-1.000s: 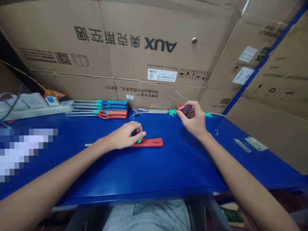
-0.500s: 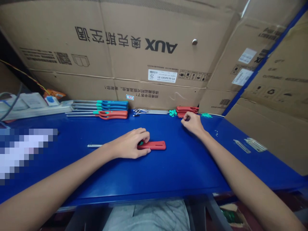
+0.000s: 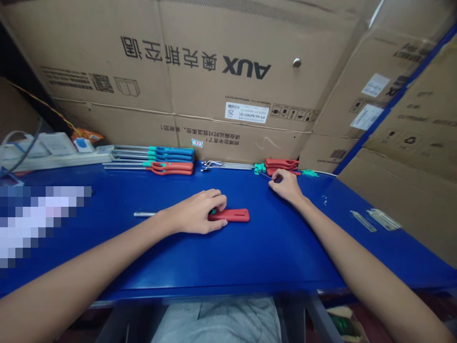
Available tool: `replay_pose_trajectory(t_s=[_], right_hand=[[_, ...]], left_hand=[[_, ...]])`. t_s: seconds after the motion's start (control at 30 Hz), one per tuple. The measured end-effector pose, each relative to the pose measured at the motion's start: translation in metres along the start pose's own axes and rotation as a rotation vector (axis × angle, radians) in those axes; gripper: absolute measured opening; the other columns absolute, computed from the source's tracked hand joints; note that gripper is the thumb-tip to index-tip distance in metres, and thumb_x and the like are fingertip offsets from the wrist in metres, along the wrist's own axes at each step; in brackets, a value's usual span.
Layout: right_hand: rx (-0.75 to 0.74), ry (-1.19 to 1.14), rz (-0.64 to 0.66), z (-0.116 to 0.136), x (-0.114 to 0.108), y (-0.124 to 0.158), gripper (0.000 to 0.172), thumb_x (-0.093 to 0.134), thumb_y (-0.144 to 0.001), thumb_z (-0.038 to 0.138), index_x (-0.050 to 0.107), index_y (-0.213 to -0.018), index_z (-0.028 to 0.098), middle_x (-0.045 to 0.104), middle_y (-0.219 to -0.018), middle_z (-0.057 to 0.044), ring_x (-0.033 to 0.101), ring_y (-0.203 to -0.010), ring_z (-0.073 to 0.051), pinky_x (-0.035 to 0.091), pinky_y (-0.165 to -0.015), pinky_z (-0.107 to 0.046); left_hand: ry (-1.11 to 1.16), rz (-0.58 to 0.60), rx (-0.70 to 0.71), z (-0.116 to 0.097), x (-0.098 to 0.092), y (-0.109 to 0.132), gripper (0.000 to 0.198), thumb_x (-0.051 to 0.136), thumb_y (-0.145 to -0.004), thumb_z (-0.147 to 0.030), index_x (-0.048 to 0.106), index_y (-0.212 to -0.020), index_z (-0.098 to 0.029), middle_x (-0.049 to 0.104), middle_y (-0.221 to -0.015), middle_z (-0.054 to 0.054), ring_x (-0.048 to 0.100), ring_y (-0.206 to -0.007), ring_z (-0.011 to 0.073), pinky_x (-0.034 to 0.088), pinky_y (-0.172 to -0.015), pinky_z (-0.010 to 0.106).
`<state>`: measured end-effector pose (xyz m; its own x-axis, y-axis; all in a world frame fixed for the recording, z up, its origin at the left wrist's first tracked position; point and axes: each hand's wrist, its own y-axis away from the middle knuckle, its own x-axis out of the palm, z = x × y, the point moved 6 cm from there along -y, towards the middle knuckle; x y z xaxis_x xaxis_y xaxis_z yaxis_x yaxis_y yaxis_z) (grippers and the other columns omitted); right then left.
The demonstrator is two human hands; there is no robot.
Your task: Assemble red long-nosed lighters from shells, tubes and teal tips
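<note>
Obs. via head cam. L hand [image 3: 194,213] clenched on near end of red plastic handle [image 3: 232,215], grasping it flat against blue workbench [image 3: 271,252]. Teal plastic piece [image 3: 213,211] shows at handle end, just by the fingertips. Thin metal tube [image 3: 144,214] sticks out from under L palm, pointing away from handle; junction hidden by hand, so can't tell if tube is seated or just lying in line.

R hand [image 3: 285,186] curled, fingers closed, heel near bench. Thin wire [image 3: 266,175] runs from fingertips toward teal parts [image 3: 260,167]; can't confirm firm pinch at this res. Stack of red handles [image 3: 282,164] just behind R hand, lone teal part [image 3: 310,173] to its right.

Further out: metal tubes w/ fine wires [image 3: 226,166] lie beside the teal parts, then blue- and red-handled long lighters [image 3: 171,159] in neat rows. Loose metal strips [image 3: 374,220] at right of bench, AUX cartons [image 3: 178,57] behind.

Risks (my est.): L grip eases, so tube shifts or rolls and teal piece pops out. Wire slips from R fingertips if pinch is weak. R hand drags wire through teal parts or red stack, snagging or scattering them. Wire thin, hard to see against bench.
</note>
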<state>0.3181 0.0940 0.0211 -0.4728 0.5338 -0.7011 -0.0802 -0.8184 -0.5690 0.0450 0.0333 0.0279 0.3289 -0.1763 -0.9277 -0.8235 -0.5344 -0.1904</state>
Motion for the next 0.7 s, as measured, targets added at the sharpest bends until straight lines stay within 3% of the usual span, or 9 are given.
replay_pose_trajectory(t_s=[0.2, 0.53, 0.7], right_hand=[[-0.016, -0.003, -0.040, 0.005, -0.003, 0.001, 0.002, 0.051, -0.061, 0.021, 0.049, -0.063, 0.021, 0.060, -0.069, -0.003, 0.055, -0.066, -0.019, 0.044, -0.067, -0.032], [-0.024, -0.018, 0.014, 0.001, 0.009, 0.001, 0.001, 0.053, -0.061, 0.021, 0.052, -0.062, 0.020, 0.060, -0.065, -0.002, 0.054, -0.061, -0.018, 0.042, -0.063, -0.030], [-0.056, -0.078, -0.026, 0.002, 0.011, 0.001, 0.005, 0.055, -0.066, 0.023, 0.053, -0.062, 0.020, 0.062, -0.068, -0.004, 0.056, -0.067, -0.020, 0.044, -0.069, -0.034]], left_hand=[[-0.001, 0.003, 0.000, 0.001, 0.001, 0.000, 0.021, 0.056, -0.082, -0.039, 0.049, -0.081, -0.019, 0.049, -0.084, 0.001, 0.046, -0.071, 0.0153, 0.036, -0.064, 0.028], [-0.012, 0.016, 0.001, 0.000, 0.001, 0.000, 0.022, 0.056, -0.083, -0.040, 0.048, -0.082, -0.019, 0.049, -0.084, 0.001, 0.047, -0.073, 0.0157, 0.036, -0.065, 0.027], [-0.019, 0.017, 0.005, -0.001, 0.001, 0.000, 0.023, 0.055, -0.085, -0.041, 0.048, -0.082, -0.019, 0.049, -0.085, 0.001, 0.047, -0.074, 0.0157, 0.036, -0.065, 0.027]])
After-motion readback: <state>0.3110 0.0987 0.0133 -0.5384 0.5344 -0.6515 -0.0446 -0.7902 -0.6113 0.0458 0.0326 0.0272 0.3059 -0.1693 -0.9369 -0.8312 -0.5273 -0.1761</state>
